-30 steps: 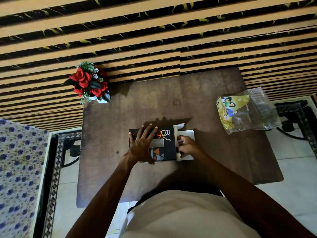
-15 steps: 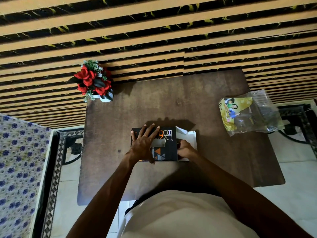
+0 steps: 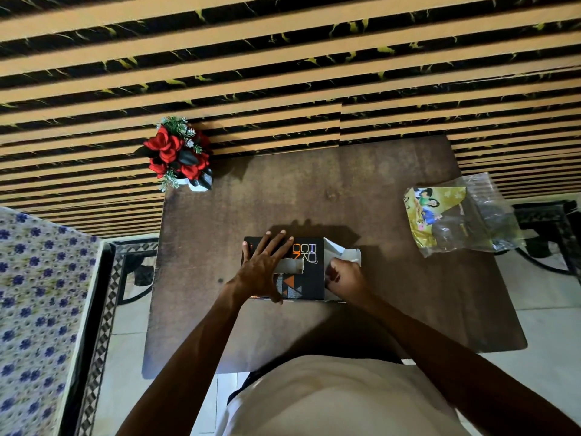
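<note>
A black tissue box [image 3: 309,272] with orange lettering and a torn slot on top lies in the middle of the brown table [image 3: 393,278]. My left hand [image 3: 264,269] presses flat on the box's top, fingers spread and straight. At the box's right end, white cardboard flaps [image 3: 341,251] stand open. My right hand [image 3: 344,276] sits there with curled fingers, gripping at the flaps; what the fingers close on is hidden.
A pot of red artificial flowers [image 3: 179,155] stands at the table's far left corner. A clear plastic bag with a yellow printed card [image 3: 452,215] lies at the right edge. A striped wall runs behind; a blue-flowered bed [image 3: 34,303] is at the left.
My right hand has curled tighter against the box's right end, and the white flaps have folded in closer to the box. My left hand stays pressed on top.
</note>
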Action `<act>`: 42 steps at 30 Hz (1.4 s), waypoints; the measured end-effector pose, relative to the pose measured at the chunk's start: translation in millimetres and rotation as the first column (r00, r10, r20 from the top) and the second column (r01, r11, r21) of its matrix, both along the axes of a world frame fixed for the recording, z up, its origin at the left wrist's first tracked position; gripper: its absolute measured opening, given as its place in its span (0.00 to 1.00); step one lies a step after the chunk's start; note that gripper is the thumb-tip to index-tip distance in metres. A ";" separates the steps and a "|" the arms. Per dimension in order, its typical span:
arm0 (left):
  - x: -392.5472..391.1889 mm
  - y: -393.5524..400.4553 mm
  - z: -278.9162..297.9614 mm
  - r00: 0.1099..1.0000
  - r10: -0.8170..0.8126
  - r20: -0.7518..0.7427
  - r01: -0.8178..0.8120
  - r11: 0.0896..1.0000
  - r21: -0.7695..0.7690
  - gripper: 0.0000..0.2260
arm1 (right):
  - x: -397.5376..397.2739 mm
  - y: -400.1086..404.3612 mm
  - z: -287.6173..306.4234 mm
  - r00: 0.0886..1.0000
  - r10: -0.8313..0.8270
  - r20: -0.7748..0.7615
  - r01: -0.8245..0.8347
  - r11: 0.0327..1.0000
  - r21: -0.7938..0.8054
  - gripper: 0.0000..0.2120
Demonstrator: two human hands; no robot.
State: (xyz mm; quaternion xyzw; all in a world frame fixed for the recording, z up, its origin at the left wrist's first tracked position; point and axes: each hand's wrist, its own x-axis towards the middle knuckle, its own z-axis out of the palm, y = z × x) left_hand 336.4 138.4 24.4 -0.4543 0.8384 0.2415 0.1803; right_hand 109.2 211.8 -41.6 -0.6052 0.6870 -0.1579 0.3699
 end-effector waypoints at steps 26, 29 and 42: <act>-9.5 -10.5 6.2 0.996 -0.058 0.064 0.058 0.998 0.000 0.63 | -17.2 -5.1 11.4 0.634 0.526 -0.567 -0.666 0.744 -0.055 0.30; -28.3 1.7 2.9 0.997 -0.057 -0.049 0.054 0.997 -0.052 0.63 | -27.5 5.0 3.8 0.857 0.324 -0.401 -0.414 0.896 -0.163 0.22; -100.2 25.8 -12.3 0.995 -0.097 0.014 0.098 0.982 -0.162 0.57 | -43.9 10.9 11.1 0.779 -0.571 0.259 0.397 0.768 0.503 0.21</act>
